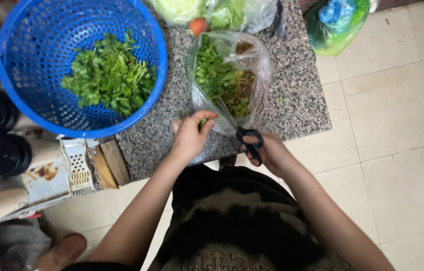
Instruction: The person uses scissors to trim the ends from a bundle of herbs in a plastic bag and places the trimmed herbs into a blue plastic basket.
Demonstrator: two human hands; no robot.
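Speckled grey stone forms the desk (297, 100), set above pale floor tiles, and on it a clear plastic bag (229, 75) of green herbs lies with its long axis running away from the person, its mouth end just ahead of both hands. On the near side, the left hand (191, 136) is pinched narrow on a few green stems (203, 122) at the bag's near edge, while the right hand (272, 153) is curled through the handles of black scissors (249, 143) whose blades point up toward those stems. Well to the left, a blue colander (6, 75) holds more herbs (109, 75).
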